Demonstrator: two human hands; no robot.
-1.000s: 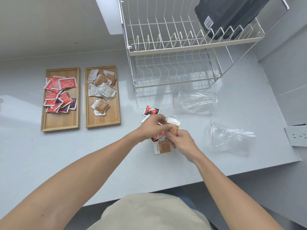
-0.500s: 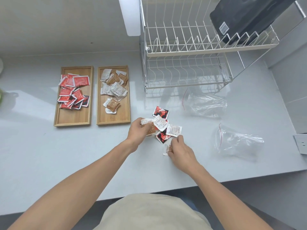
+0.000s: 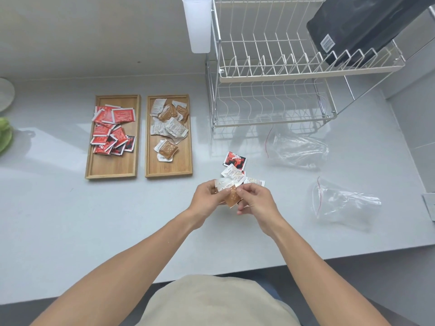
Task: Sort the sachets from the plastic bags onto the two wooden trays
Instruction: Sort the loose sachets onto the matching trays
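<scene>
Two wooden trays lie side by side at the left. The left tray (image 3: 113,169) carries several red sachets (image 3: 113,128); the right tray (image 3: 168,170) carries several brown and white sachets (image 3: 169,123). Both my hands meet just above the counter's middle. My left hand (image 3: 206,198) pinches a small stack of brown and white sachets (image 3: 229,192), and my right hand (image 3: 255,200) grips the same stack from the right. Behind them a red-and-black sachet (image 3: 234,159) and white sachets (image 3: 233,174) lie loose on the counter. Two clear plastic bags (image 3: 299,149) (image 3: 343,203) lie flat at the right.
A white two-tier wire dish rack (image 3: 270,74) stands at the back right with a black package (image 3: 360,29) on its upper tier. A green object (image 3: 4,135) and a pale plate (image 3: 6,94) sit at the far left edge. The counter's front edge runs below my forearms.
My right hand has lifted a brown sachet off the counter and brought it to the stack in my left hand. The camera has panned left.
</scene>
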